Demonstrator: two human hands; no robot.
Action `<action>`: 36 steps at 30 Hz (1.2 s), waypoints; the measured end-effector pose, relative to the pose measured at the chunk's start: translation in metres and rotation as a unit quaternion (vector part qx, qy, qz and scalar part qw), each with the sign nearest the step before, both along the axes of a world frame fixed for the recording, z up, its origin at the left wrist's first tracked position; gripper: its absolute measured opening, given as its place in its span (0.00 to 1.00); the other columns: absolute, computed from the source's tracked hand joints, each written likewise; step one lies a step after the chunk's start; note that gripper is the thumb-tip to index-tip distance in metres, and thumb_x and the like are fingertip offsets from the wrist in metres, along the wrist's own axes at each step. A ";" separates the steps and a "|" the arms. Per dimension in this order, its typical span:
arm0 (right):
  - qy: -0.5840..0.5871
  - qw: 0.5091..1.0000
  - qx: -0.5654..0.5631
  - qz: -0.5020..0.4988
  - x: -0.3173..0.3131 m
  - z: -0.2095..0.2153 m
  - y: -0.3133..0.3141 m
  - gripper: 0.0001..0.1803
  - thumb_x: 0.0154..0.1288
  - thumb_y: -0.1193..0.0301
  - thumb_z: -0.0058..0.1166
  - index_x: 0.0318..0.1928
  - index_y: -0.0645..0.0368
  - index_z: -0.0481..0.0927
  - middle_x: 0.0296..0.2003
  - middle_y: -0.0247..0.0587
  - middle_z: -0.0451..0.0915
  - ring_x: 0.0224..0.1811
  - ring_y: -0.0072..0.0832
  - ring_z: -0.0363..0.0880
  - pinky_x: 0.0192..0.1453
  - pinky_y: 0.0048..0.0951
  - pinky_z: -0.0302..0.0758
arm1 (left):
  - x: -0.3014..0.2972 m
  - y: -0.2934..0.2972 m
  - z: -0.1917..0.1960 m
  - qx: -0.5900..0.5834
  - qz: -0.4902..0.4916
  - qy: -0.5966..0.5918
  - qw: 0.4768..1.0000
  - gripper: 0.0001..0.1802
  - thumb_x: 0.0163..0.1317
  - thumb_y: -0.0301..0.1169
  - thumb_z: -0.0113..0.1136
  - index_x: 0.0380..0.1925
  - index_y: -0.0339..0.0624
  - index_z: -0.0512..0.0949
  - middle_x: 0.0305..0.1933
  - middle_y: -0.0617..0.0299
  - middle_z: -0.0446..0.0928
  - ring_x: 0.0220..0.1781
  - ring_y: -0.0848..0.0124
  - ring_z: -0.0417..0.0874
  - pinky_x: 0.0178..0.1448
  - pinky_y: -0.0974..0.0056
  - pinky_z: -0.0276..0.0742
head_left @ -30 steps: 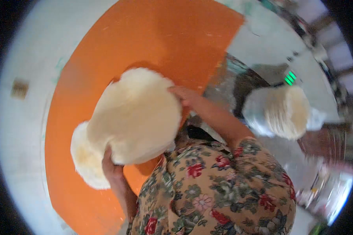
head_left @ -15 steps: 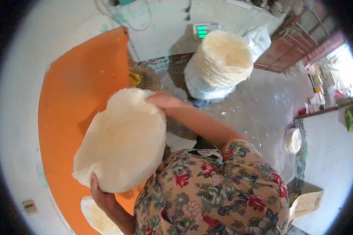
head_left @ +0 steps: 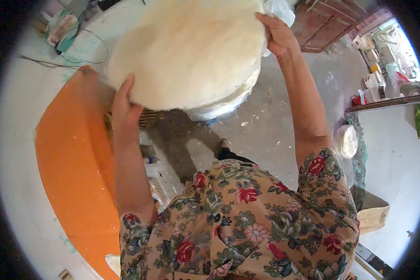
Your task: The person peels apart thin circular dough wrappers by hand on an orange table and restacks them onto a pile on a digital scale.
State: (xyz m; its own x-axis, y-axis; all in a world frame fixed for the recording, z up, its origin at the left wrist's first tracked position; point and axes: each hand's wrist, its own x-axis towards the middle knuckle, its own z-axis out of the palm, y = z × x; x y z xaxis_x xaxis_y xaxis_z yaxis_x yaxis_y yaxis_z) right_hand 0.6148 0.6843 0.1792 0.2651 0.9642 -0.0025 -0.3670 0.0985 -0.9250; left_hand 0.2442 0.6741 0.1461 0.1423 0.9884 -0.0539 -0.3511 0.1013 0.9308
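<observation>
Pale cream in colour, a large thin round of flat dough point(head_left: 186, 51) is held up between both hands, spread wide and slightly sagging at its middle. The left hand point(head_left: 125, 109) grips the round at its lower left edge, fingers lying flat up against the face of the sheet and the palm closed on the rim. The right hand point(head_left: 277, 32) grips the upper right edge, fingers curled over the rim and closed on it. Both forearms are raised and stretched away from the body. Directly beneath the held round, and partly hidden by it, stands a stack of similar rounds point(head_left: 228, 105) on a support wrapped in clear plastic; whether the held round touches the stack cannot be told from this view. To the person's left lies an orange board point(head_left: 72, 172) with white specks on it, resting on a white surface point(head_left: 14, 154). The floor point(head_left: 266, 130) below is grey concrete with pale scraps scattered on it. A shoe point(head_left: 228, 151) shows just ahead of the flowered sleeves point(head_left: 238, 224). A further small round of dough point(head_left: 346, 141) lies to the right, well apart from the hands, near a dark shelf point(head_left: 382, 100) carrying assorted containers.
</observation>
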 end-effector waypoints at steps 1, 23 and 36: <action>0.004 1.000 -0.009 0.007 0.013 -0.016 0.006 0.16 0.61 0.68 0.50 0.45 0.68 0.74 0.38 0.43 0.79 0.38 0.28 0.79 0.44 0.28 0.76 | 0.003 0.019 -0.035 0.036 -0.017 0.057 0.998 0.26 0.60 0.36 0.53 0.57 0.40 0.64 0.58 0.55 0.66 0.59 0.60 0.68 0.60 0.53 0.67; -0.299 0.859 -0.407 -0.088 0.106 -0.250 0.025 0.22 0.56 0.61 0.57 0.47 0.61 0.71 0.38 0.38 0.76 0.35 0.24 0.74 0.32 0.25 0.68 | 0.100 0.091 -0.214 -0.390 -0.057 -0.005 0.919 0.23 0.56 0.47 0.58 0.45 0.45 0.72 0.41 0.61 0.77 0.38 0.66 0.78 0.38 0.56 0.76; -0.074 0.841 -0.399 -0.359 0.092 -0.219 -0.082 0.31 0.55 0.47 0.54 0.54 0.53 0.69 0.42 0.32 0.73 0.38 0.22 0.69 0.35 0.27 0.64 | -0.022 0.080 -0.248 -0.445 0.117 0.103 0.882 0.30 0.52 0.61 0.53 0.26 0.42 0.69 0.23 0.58 0.74 0.25 0.64 0.77 0.24 0.59 0.73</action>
